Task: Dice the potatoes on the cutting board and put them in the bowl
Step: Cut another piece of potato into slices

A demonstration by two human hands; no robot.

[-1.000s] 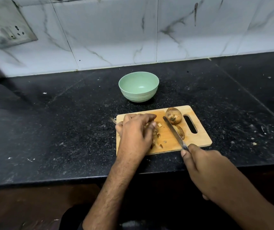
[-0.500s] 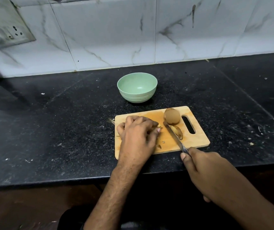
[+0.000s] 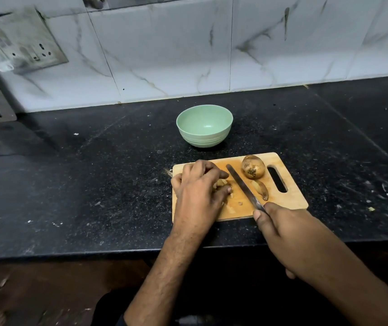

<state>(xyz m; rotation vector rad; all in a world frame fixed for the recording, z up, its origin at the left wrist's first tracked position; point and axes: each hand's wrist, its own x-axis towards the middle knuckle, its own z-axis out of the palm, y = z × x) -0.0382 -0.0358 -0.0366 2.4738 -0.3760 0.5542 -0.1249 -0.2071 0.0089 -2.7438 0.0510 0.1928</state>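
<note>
one whole potato (image 3: 253, 167) and one slice (image 3: 260, 189) lie on one cutting board (image 3: 291, 196); left hand (image 3: 200, 187) fingers grasp potato pieces (image 3: 221, 183), right hand (image 3: 282, 229) grips one knife (image 3: 243, 187); one bowl (image 3: 204, 125) beyond.

One head-worn view looks forward and down, close over the counter (image 3: 94, 184).

Both hands fwd: left hand (image 3: 200, 187) curled palm-down, right hand (image 3: 282, 229) fisted, gripping
</note>
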